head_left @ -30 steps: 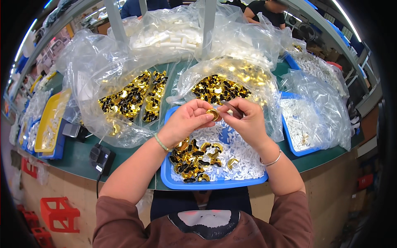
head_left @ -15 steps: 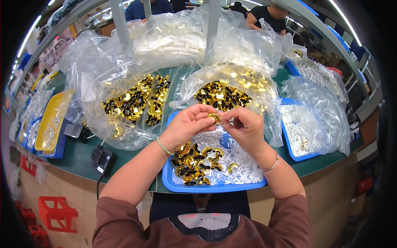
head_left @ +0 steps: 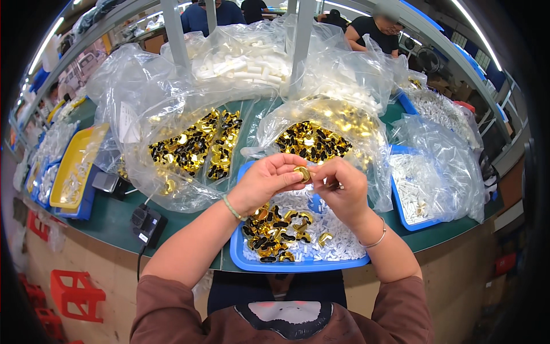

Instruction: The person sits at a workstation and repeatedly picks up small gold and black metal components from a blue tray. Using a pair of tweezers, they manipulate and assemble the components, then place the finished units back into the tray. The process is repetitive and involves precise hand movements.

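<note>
Head view: left hand pinches a gold piece (right hand, curled beside, grip unclear).

Ahead of your chest, both forearms angle inward; your left hand pinches, your right hand curls inward, the two nearly meeting.

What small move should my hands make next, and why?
Perhaps press your right hand gently toward the gold piece: your left hand pinches that piece above the blue tray, and the right is close beside it, though its grip is partly hidden.
</note>
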`<action>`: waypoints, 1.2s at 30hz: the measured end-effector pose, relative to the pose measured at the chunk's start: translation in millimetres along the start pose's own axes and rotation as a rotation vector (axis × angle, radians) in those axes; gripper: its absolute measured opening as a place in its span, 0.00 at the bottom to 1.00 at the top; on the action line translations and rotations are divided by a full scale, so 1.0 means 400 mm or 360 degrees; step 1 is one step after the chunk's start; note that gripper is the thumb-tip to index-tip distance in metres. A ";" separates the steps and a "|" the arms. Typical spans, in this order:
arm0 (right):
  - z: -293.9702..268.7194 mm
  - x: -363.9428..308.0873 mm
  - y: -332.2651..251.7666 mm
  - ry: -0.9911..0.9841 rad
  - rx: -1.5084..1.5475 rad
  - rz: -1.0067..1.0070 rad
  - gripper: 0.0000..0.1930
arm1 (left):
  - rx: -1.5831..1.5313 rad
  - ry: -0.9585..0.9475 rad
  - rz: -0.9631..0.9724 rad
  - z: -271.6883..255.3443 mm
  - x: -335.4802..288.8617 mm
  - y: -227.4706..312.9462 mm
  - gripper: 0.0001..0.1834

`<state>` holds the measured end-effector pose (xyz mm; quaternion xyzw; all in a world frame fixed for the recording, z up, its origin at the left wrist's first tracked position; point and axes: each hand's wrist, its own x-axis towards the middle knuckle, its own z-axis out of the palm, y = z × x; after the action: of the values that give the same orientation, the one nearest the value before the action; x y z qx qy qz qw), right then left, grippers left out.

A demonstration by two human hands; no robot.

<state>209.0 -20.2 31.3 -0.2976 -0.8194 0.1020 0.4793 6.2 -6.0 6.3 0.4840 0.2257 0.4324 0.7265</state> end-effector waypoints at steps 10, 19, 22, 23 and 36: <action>0.016 -0.005 -0.003 0.0117 0.0233 0.0228 0.12 | 0.0108 0.0019 0.0045 0.006 0.000 -0.001 0.17; 0.001 -0.006 0.008 -0.0078 -0.0218 -0.0327 0.11 | -0.0030 0.0079 0.0046 -0.007 -0.003 -0.001 0.18; 0.000 -0.007 0.001 -0.0131 -0.0028 -0.0132 0.13 | -0.0073 0.0106 0.0085 -0.012 0.004 -0.002 0.18; 0.002 -0.008 -0.005 -0.0132 0.0164 0.0085 0.15 | -0.0098 0.0088 0.0092 -0.008 0.006 0.003 0.18; 0.001 -0.007 0.005 -0.0065 0.0045 -0.0122 0.23 | -0.0197 -0.0003 0.0106 -0.009 0.004 0.006 0.17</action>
<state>210.4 -20.1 28.3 -0.2572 -0.8382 0.1011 0.4702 3.4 -2.6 7.1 0.4457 0.1817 0.4691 0.7404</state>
